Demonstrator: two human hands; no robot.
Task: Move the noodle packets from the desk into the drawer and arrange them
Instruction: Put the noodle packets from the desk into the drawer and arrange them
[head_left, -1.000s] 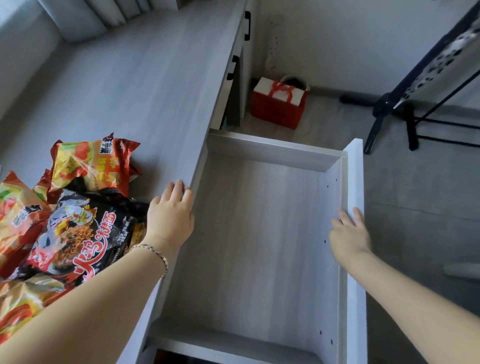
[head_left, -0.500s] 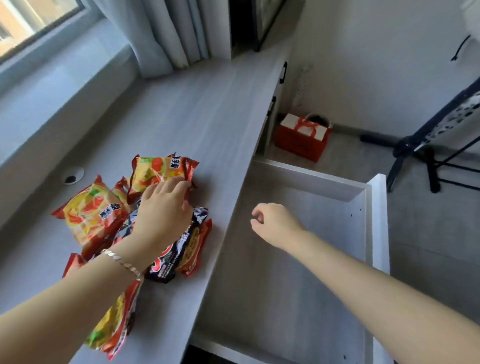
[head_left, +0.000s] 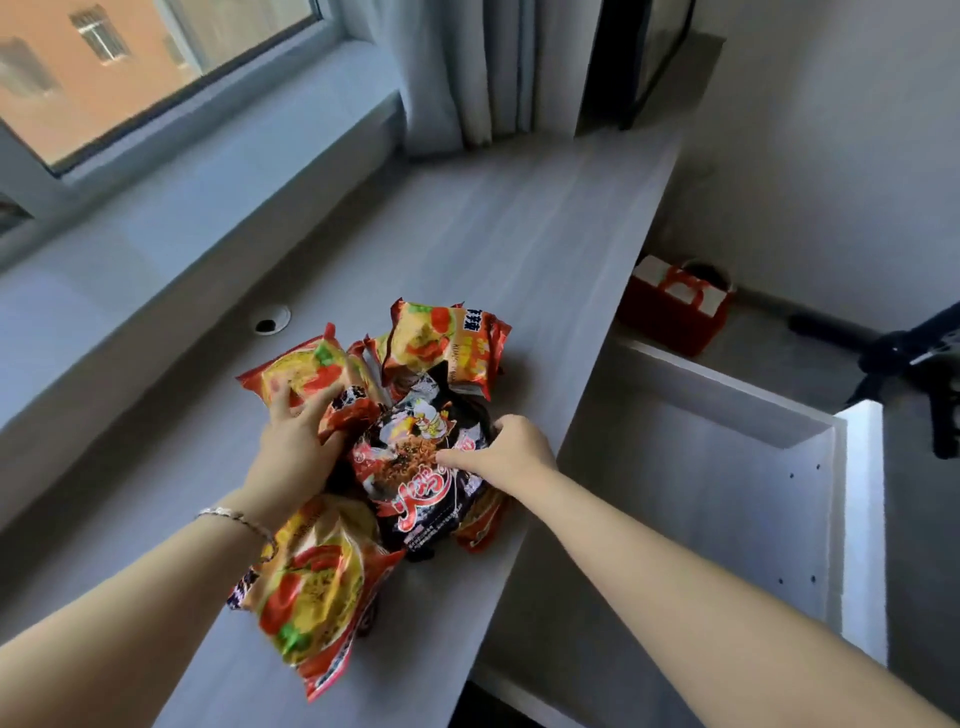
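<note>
Several noodle packets lie in a heap on the grey desk. A black packet is on top in the middle, with red-and-yellow packets behind it, to its left and in front. My left hand rests with spread fingers on the left red-and-yellow packet, thumb against the black one. My right hand grips the black packet's right edge, thumb on top. The open drawer stands out to the right of the desk, and nothing shows inside it.
A cable hole sits in the desk behind the heap. Curtains and a window sill run along the back left. On the floor beyond the drawer stand a red gift bag and a black stand.
My right hand has left the drawer and come onto the black packet. My left hand has shifted left onto a red-and-yellow packet. The view has swung left towards the desk and window.
</note>
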